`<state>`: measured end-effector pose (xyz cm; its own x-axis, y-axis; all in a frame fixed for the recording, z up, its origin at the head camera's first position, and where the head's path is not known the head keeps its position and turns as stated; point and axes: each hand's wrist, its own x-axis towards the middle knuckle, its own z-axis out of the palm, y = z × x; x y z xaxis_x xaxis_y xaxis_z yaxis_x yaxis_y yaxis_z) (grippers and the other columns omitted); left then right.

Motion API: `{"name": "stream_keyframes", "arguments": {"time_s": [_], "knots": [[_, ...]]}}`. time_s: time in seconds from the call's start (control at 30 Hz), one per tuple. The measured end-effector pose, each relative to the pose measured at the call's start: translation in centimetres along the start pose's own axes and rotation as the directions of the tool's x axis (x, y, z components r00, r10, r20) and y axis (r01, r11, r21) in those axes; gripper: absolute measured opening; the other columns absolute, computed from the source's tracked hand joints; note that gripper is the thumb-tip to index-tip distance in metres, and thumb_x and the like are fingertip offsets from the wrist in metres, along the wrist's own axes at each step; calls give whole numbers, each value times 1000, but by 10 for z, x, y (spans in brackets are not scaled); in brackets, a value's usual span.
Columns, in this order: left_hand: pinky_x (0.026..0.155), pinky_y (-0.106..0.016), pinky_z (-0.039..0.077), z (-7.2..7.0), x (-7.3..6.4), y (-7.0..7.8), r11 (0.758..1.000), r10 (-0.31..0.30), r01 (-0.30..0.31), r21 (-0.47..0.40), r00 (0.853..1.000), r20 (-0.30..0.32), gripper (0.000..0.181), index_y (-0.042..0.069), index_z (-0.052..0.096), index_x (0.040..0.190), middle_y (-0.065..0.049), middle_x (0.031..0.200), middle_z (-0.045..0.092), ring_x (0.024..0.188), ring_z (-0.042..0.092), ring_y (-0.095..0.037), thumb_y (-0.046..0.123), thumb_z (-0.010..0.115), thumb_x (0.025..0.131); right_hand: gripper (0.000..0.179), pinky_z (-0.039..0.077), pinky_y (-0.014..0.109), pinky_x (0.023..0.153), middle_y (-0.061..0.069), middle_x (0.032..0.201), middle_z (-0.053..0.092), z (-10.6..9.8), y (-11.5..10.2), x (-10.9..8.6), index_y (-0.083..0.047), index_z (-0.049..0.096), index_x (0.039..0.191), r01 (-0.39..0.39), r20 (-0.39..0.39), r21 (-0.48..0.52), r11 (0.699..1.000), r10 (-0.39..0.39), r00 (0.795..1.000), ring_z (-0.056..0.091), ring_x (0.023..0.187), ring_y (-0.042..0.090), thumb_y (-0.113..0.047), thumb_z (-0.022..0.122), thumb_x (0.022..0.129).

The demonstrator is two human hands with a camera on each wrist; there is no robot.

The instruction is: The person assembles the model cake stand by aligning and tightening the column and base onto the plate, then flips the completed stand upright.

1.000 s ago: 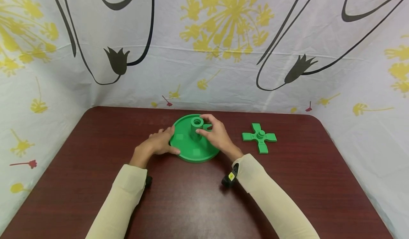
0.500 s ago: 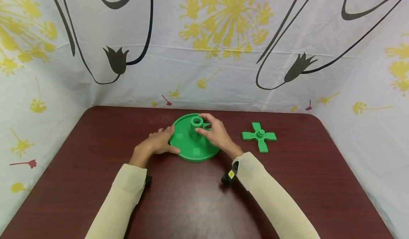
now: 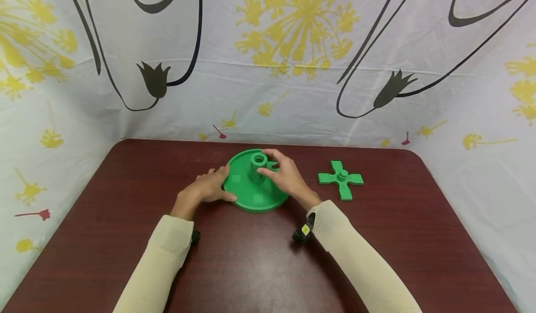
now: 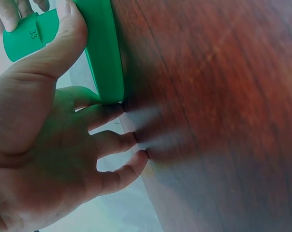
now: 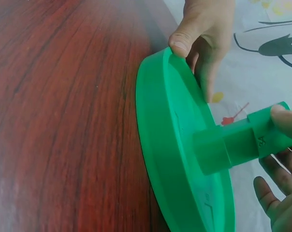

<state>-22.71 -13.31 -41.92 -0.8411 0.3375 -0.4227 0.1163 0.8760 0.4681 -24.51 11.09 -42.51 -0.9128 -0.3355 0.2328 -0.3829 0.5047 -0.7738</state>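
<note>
A green round base (image 3: pixel 247 199) with a raised rim lies flat on the table. From its middle rises a hollow green cylinder (image 3: pixel 257 169), which in the right wrist view shows a stepped, numbered upper part (image 5: pixel 267 137). My right hand (image 3: pixel 288 178) pinches that upper part between thumb and fingers. My left hand (image 3: pixel 204 188) holds the base's left rim, thumb at the near side; in the left wrist view, the other fingertips (image 4: pixel 142 157) touch the tabletop. A small green shape shows between the right fingers, its kind unclear.
A green cross-shaped piece (image 3: pixel 342 179) with a round central knob lies to the right of the base. The dark red-brown wooden table (image 3: pixel 251 266) is backed by a white cloth (image 3: pixel 217 94) with flower prints.
Both hands keep their hold on the base and the cylinder. Only a slight shift of the head view is visible.
</note>
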Motion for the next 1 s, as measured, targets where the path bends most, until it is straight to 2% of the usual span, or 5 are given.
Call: {"name": "stream_keyframes", "arguments": {"time_s": [0.2, 0.43, 0.67, 0.83, 1.0], "knots": [[117, -68, 9, 1, 0, -1, 1000, 4, -4, -8, 1000, 3, 103, 6, 3, 160, -20, 165, 9, 150, 4, -47, 43, 71, 91, 49, 50, 50, 96, 16, 133, 61, -20, 7, -4, -5, 57, 136, 16, 7, 48, 999, -16, 1000, 57, 123, 37, -15, 73, 91], [117, -68, 8, 2, 0, -2, 1000, 1, -1, -17, 1000, 6, 103, 7, 3, 160, -20, 165, 9, 150, 3, -46, 42, 71, 91, 49, 52, 52, 93, 19, 134, 60, -54, 24, -12, -7, 56, 137, -27, -11, 6, 1000, 27, 1000, 62, 113, 40, -17, 73, 92], [117, -68, 9, 2, 1, -2, 1000, 10, -10, -10, 1000, 1, 102, 5, 4, 160, -21, 165, 9, 150, 4, -46, 42, 70, 92, 51, 53, 51, 91, 21, 135, 58, -100, 42, -23, -4, 56, 138, -87, -63, -46, 995, 84, 994, 63, 112, 42, -18, 73, 92], [117, -68, 8, 1, 0, -1, 1000, 11, -11, -12, 1000, -4, 102, 5, 5, 160, -21, 165, 10, 150, 4, -47, 42, 70, 92, 51, 52, 53, 92, 20, 140, 55, -130, 59, -34, -8, 53, 141, -152, -41, -121, 981, 148, 988, 60, 116, 43, -24, 69, 95], [117, -67, 8, 1, -1, -1, 1000, 11, -11, -9, 1000, -1, 102, 6, 4, 160, -20, 165, 9, 150, 3, -46, 43, 70, 91, 53, 52, 55, 91, 17, 147, 48, -151, 77, -51, -11, 51, 143, -233, -18, -138, 963, 233, 972, 59, 118, 43, -34, 65, 97]]}}
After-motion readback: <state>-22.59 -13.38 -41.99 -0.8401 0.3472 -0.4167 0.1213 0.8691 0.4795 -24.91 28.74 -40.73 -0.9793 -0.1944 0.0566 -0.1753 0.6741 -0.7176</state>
